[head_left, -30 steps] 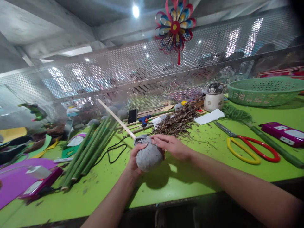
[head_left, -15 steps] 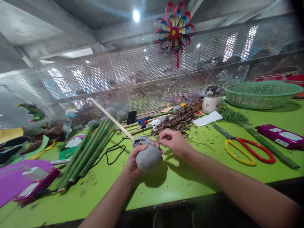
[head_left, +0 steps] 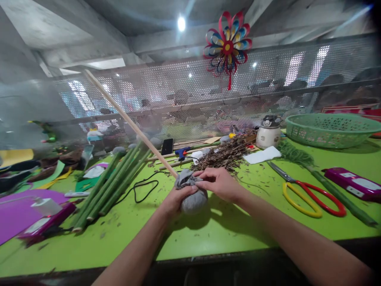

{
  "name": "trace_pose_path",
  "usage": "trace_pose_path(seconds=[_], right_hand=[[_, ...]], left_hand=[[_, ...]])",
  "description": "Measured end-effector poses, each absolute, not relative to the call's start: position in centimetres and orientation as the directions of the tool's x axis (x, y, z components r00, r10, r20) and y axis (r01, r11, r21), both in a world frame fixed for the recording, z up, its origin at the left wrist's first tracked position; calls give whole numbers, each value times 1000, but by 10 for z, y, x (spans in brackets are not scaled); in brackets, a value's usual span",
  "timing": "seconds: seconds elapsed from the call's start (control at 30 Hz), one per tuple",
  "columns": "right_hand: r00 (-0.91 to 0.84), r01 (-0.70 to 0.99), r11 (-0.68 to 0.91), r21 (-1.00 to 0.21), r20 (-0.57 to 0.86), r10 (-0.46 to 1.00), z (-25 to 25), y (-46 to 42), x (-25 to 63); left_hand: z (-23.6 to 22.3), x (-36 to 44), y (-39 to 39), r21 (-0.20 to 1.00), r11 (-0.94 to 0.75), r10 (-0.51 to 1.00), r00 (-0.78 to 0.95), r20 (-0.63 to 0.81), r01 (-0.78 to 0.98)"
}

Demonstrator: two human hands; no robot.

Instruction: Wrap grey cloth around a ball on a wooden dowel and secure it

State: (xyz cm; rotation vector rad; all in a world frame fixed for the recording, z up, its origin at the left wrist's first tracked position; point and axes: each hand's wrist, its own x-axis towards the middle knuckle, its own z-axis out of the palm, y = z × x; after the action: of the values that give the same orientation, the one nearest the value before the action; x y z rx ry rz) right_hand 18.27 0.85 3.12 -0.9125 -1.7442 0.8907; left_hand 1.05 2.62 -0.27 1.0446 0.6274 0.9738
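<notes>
A round grey cloth-wrapped ball [head_left: 195,202] hangs just above the green table in front of me. A long pale wooden stick [head_left: 131,123] runs out of its gathered cloth neck, slanting up to the left. My left hand [head_left: 175,200] is closed round the ball's near left side, thumb pressed on the cloth below the neck. Pinched fingers of my right hand [head_left: 218,182] touch the bunched cloth at the neck's right side. Whatever sits between those fingertips, cloth or a thin tie, is too small to make out.
Green stalks [head_left: 110,190] and a black cord [head_left: 145,186] lie left. Behind are dried plant stems [head_left: 226,153], a blue glue gun [head_left: 181,153] and a white jar [head_left: 268,133]. Scissors [head_left: 300,190], a purple device [head_left: 353,182] and a green basket [head_left: 330,133] are right.
The stick has swung higher and the ball has turned, its neck now facing up more. My right hand has come in from beside the ball onto the gathered cloth. The view has shifted slightly.
</notes>
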Motion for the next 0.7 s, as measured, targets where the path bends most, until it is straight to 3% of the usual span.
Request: trace_pose_path(seconds=[0.1, 0.3, 0.43, 0.6, 0.7], right_hand=[[-233, 172, 464, -869, 422, 876, 29, 8, 183], [-147, 393, 538, -746, 526, 837, 28, 6, 181], [-165, 375, 526, -763, 504, 848, 27, 7, 179], [-261, 247, 400, -883, 338, 904, 30, 12, 186], [-350, 235, 441, -866, 348, 870, 32, 12, 193]], left_hand=[[-3, 11, 25, 930, 160, 894, 449, 5, -330], [-7, 10, 27, 945, 205, 918, 386, -95, -256], [-9, 10, 28, 943, 227, 915, 384, -120, -245], [-11, 9, 28, 942, 236, 910, 393, -128, -239], [-12, 8, 29, 941, 232, 922, 364, -131, -249]])
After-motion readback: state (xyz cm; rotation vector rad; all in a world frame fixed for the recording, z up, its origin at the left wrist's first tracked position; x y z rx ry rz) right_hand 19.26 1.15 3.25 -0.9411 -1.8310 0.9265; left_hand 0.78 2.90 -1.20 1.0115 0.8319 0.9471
